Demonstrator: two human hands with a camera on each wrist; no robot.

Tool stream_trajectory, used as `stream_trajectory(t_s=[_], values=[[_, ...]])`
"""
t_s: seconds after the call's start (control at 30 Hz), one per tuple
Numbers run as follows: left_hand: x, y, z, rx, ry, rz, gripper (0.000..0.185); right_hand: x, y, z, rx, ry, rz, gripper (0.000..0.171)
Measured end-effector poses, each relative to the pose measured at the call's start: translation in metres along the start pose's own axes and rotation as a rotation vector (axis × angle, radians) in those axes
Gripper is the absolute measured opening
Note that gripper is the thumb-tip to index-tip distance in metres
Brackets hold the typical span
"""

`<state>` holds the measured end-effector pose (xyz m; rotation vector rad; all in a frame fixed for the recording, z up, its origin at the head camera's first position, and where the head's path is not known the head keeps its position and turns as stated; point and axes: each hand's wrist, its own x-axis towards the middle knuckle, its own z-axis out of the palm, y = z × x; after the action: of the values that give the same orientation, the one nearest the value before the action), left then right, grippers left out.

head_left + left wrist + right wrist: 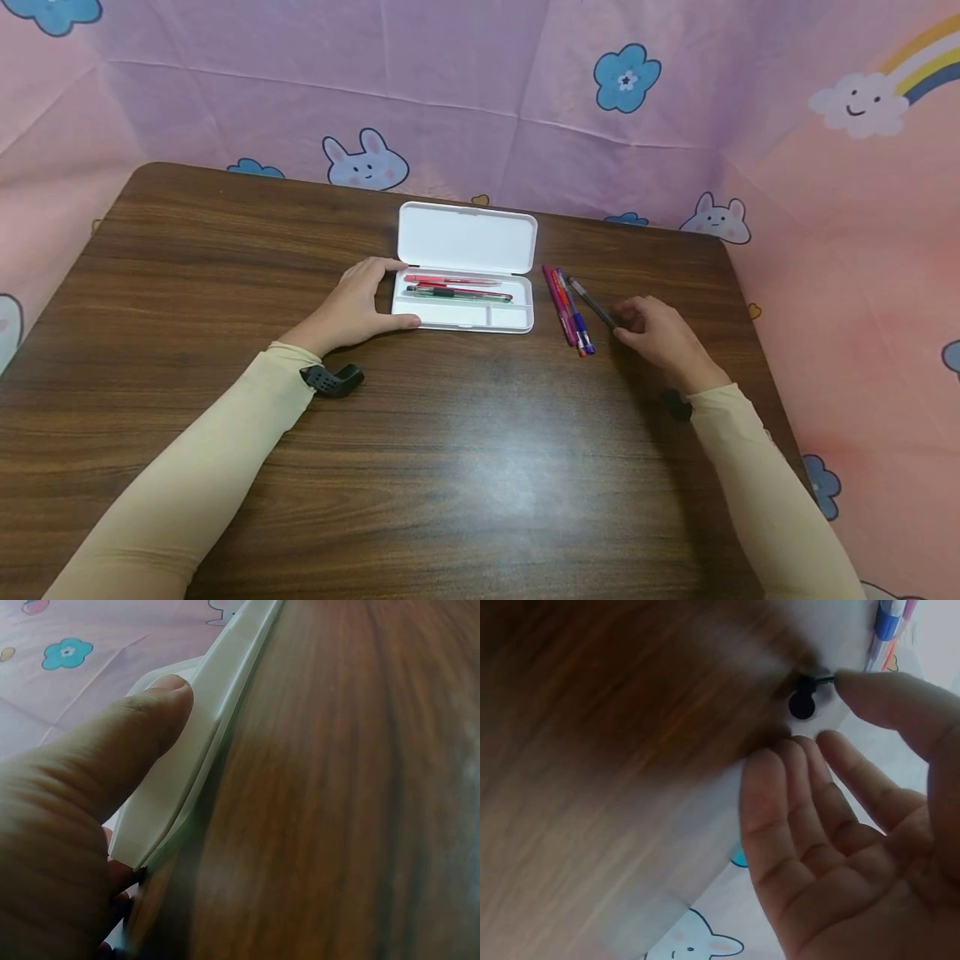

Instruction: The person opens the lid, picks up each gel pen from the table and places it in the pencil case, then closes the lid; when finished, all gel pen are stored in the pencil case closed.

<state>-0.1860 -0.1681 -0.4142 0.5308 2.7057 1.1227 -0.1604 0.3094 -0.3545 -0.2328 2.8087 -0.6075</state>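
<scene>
1. Head view: I sit at a dark wooden table [465, 467] hung round with a pink cartoon cloth [225, 83]. A white pencil case [463, 271] lies open near the table's far edge, lid raised toward the far side, with a few red and dark pens in its tray. My left hand [356, 308] rests against the case's left end, fingers curled round its corner, holding it in place. Just right of the case, toward the table's right edge, lie loose pens [567, 310], red, pink and blue, side by side. My right hand [660, 337] is on the rightmost one, a dark pen [592, 303], fingertips touching its near end. Whether it is truly pinched I cannot tell here. To do this well, I judge I should grip the barrel firmly and not nudge its neighbours.

2. Left wrist view: my thumb [142, 724] presses flat against the case's white rim [217, 697], the wood alongside. The other fingers are mostly out of sight. Steady, light pressure should keep the case from sliding.

3. Right wrist view: my palm faces the camera, fingers [795, 802] loosely spread and only slightly bent, one fingertip touching the pen's dark end [804, 703]. The hand looks relaxed, not clamped. Blue pen tips [889, 622] show beyond. I should close thumb and forefinger round the barrel before lifting.
</scene>
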Motion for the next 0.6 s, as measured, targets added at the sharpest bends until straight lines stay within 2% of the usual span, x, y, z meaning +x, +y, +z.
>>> stream_trajectory(t_s=[0.3,0.6], values=[[-0.0003,0.0013,-0.0005,-0.001,0.000,-0.017,0.100,-0.0045,0.0041,0.0034,-0.009,0.020,-0.049,0.021],[-0.0008,0.0026,-0.0003,-0.002,-0.007,-0.026,0.100,-0.0044,0.0078,0.0046,0.020,0.021,-0.003,0.019]])
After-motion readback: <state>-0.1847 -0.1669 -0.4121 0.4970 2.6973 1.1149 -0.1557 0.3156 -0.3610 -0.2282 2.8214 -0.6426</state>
